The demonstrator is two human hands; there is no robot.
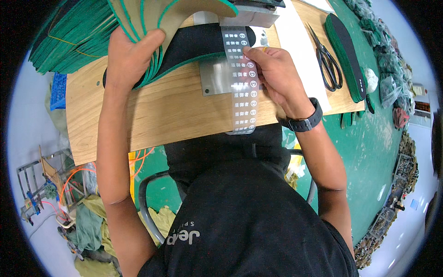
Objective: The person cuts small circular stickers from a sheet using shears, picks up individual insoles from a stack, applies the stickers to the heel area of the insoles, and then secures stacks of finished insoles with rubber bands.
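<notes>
Strip (243, 100) — glossy plastic | tabletop (161, 120) — smooth wood | shiny metal plate (216, 78)

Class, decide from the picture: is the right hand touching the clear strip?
Touching. The head view shows the right hand gripping the strip's edge, thumb laid over it.

The fanned insoles (187, 13) are tan with green edges. The clear strip (242, 99) has rows of white marks. The surface (170, 111) is light brown with wood lines. The watch (303, 123) is black.
</notes>
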